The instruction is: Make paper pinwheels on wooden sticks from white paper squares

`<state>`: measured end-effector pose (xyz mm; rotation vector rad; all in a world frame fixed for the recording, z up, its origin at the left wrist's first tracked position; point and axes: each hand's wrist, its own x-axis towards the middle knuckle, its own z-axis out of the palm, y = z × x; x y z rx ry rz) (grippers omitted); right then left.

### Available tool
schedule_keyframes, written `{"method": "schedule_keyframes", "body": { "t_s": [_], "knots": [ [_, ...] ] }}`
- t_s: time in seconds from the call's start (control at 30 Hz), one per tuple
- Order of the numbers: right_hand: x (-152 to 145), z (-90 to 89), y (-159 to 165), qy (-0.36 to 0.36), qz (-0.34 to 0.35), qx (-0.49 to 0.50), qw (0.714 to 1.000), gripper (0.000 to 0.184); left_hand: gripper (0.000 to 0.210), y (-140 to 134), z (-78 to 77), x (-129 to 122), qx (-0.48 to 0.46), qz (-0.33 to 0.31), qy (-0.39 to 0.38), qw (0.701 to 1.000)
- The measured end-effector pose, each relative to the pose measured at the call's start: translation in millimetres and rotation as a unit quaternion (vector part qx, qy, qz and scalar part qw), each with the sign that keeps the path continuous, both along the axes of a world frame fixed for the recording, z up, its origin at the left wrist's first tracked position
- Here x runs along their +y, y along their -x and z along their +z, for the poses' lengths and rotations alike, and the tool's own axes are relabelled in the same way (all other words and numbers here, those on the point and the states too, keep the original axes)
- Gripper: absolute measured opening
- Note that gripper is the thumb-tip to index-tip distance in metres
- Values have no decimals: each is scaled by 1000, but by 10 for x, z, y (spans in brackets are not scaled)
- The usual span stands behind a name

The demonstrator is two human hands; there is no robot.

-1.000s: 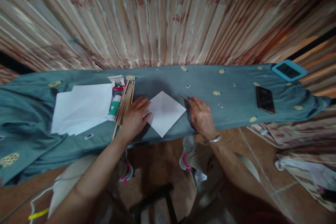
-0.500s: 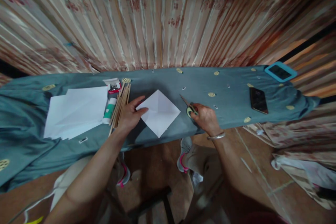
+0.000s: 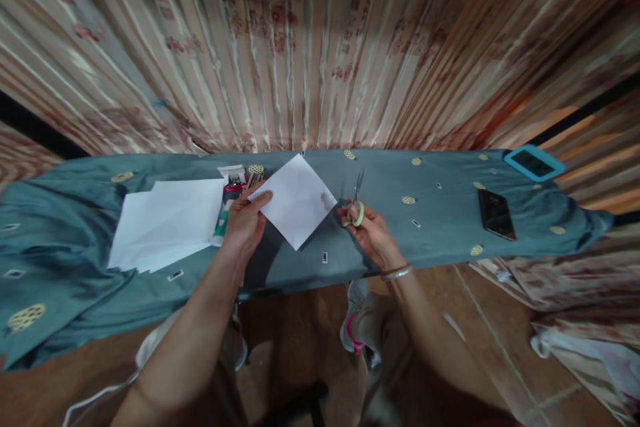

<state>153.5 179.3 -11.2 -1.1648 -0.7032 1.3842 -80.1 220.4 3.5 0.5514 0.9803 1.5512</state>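
A white square sheet of paper [image 3: 299, 203] is raised above the cloth, turned so its corners point up, down and sideways. My left hand [image 3: 246, 220] pinches its left corner, thumb on top. In my right hand [image 3: 367, 228] is a pair of scissors [image 3: 357, 203] with pale green handles, blades pointing up and away from me. The scissors are just beyond the paper's right corner, and a shadow falls there. Behind my left hand, a bundle of wooden sticks [image 3: 255, 181] and a green and white glue stick [image 3: 221, 225] are partly hidden.
White paper sheets [image 3: 170, 220] lie stacked on the left of the table's blue-green cloth [image 3: 430, 227]. A small red and white box [image 3: 234, 179] is behind the glue stick. On the right are a dark phone [image 3: 496, 213] and a blue-framed tablet [image 3: 534, 162]. A curtain [image 3: 300, 47] hangs behind.
My left hand has gripped the paper's corner and lifted it off the cloth. My right hand has raised the scissors and turned their blades upward. The view has shifted slightly.
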Motion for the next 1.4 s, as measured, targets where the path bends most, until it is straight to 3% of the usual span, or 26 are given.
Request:
{"method": "schedule_keyframes", "body": {
  "t_s": [0.2, 0.4, 0.53, 0.67, 0.77, 0.9, 1.03, 1.1, 1.2, 1.3, 1.4],
  "knots": [
    [82, -34, 339, -17, -71, -9, 997, 57, 32, 68, 41, -13, -23, -33, 21, 999],
    [112, -25, 499, -8, -35, -8, 999, 41, 30, 61, 35, -57, -19, -38, 28, 999],
    [128, -16, 513, -8, -43, -7, 999, 38, 35, -36, 25, -183, -12, -86, 14, 996],
    [159, 16, 466, -29, -54, 9, 998, 35, 41, -177, -93, -334, 52, -127, 61, 989],
    [163, 28, 393, -51, -57, 17, 997, 34, 31, -239, -206, -395, 142, -140, 70, 977],
    [64, -19, 307, -51, -6, -22, 998, 37, 22, -175, -237, -343, 197, -107, 32, 974],
    [-197, -70, 361, -53, 137, -96, 984, 42, 30, -12, -154, -202, 212, -31, -49, 976],
    [-340, -64, 435, -43, 206, -95, 973, 44, 32, 44, -118, -145, 200, -2, -58, 978],
    [-459, -36, 526, -20, 238, -48, 970, 49, 29, 64, -87, -95, 130, 9, -45, 991],
    [-413, -13, 526, -15, 199, -12, 980, 52, 28, 44, -60, -79, 29, -3, -9, 1000],
    [-272, 20, 460, -2, 116, 38, 992, 59, 28, 22, -39, -92, -21, -25, 8, 999]
  ]
}}
